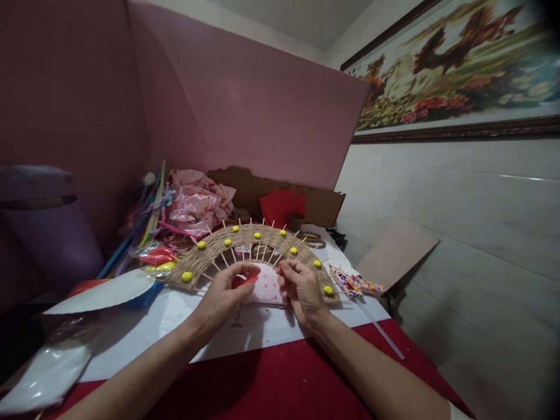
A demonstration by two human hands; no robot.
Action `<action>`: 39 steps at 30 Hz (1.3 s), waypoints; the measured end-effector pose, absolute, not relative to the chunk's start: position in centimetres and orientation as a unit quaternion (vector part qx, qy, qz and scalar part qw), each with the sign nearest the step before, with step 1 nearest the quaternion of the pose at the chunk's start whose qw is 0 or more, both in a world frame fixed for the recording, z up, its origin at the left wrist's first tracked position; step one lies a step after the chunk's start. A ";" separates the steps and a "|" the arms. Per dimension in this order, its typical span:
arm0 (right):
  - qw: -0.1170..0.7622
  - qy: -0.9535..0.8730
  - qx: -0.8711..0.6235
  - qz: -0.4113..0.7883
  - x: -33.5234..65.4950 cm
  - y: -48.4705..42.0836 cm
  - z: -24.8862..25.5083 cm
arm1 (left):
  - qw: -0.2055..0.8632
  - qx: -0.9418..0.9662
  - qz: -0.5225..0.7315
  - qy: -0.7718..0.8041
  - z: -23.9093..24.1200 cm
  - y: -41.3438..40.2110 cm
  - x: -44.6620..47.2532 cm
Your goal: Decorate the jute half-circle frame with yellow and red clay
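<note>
A fan-shaped piece [238, 236] lies on the table, its curved band wound with brown twine over thin sticks and dotted with several yellow buttons. At its lower middle is a half-round of white fabric with pink dots [265, 284]. My left hand [227, 289] is closed on a red piece [250, 280], perhaps felt or paper, over the fabric's left side. At the right side, the fingertips of my right hand [301, 291] pinch a small red bit [280, 268]. Part of each red piece is hidden by fingers.
Crumpled pink fabric [199, 201], a red sheet [282, 207] and scissors [312, 239] lie behind the fan. Pipe cleaners and bagged red and yellow items [160, 256] are at left. A patterned pinwheel-like thing [356, 284] lies right. Clear plastic bag [46, 370] at front left.
</note>
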State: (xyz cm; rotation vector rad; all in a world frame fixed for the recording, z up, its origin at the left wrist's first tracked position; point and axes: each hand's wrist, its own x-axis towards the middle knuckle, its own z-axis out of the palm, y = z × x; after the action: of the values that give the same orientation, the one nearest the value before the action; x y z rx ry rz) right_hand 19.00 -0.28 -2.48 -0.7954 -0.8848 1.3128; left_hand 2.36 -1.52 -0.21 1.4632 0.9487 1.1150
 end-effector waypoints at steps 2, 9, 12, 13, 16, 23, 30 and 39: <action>0.630 -0.387 -0.336 0.584 18.9 -0.3 -2.4 | 0.520 0.601 0.457 0.400 0.0 -1.6 2.4; 0.629 -0.399 -0.298 0.597 18.4 -0.6 -2.5 | 0.523 0.607 0.451 0.392 0.3 -2.0 2.6; 0.622 -0.407 -0.289 0.603 18.4 -0.6 -2.5 | 0.529 0.613 0.447 0.380 0.3 -2.1 2.6; 0.616 -0.416 -0.290 0.602 18.4 -0.6 -2.5 | 0.529 0.615 0.446 0.379 0.3 -2.1 2.6; 0.594 -0.452 -0.301 0.593 18.3 -0.7 -2.5 | 0.519 0.624 0.439 0.385 0.2 -2.1 2.7; 0.574 -0.483 -0.280 0.599 18.3 -0.7 -2.6 | 0.516 0.624 0.439 0.389 -0.1 -1.8 2.6; 0.605 -0.443 -0.265 0.607 18.3 -0.6 -2.6 | 0.517 0.615 0.435 0.407 -0.2 -1.6 2.6; 0.595 -0.442 -0.296 0.602 18.5 -0.4 -2.9 | 0.520 0.613 0.434 0.407 -0.3 -1.6 2.6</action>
State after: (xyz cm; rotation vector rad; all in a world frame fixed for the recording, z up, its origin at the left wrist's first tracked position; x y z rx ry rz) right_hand 18.48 -0.39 -2.90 -0.6884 -1.0278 1.3973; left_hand 2.62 -1.60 -0.30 1.4690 0.9761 1.0393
